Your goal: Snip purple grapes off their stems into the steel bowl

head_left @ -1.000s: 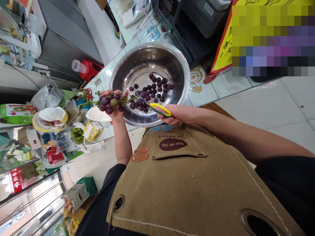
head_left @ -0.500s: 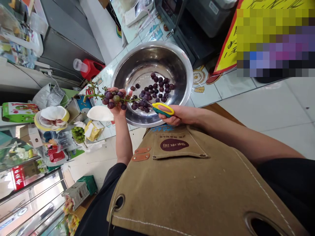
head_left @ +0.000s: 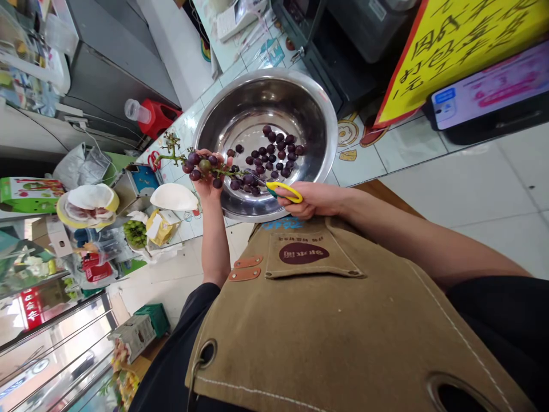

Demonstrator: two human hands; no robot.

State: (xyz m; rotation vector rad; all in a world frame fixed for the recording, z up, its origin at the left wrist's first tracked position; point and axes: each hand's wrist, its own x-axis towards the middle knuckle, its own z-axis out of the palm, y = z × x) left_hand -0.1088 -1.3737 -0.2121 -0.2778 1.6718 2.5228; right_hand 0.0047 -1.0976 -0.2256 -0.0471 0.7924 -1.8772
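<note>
A bunch of dark grapes (head_left: pixel 205 165) on a green stem rests in my left hand (head_left: pixel 209 186), whose fingers curl round it from behind, at the left rim of a wide steel basin (head_left: pixel 319 109). My right hand (head_left: pixel 311 199) is closed on scissors (head_left: pixel 285 191) with yellow and green handles, at the basin's near edge. The scissor blades point left, among the grapes at the stem's right end. Several loose grapes (head_left: pixel 281 154) lie on the basin floor.
A red jug (head_left: pixel 158 117) stands left of the basin, with a white oval item (head_left: pixel 174 197) nearer. Green grapes (head_left: pixel 136 233) lie farther left. At the right are a yellow sign (head_left: pixel 463 51) and a phone (head_left: pixel 489 91). A brown apron (head_left: pixel 334 320) covers my front.
The grape bunch has turned a little and shifted slightly right with my left hand. The scissors have tilted, so less of the green handle shows.
</note>
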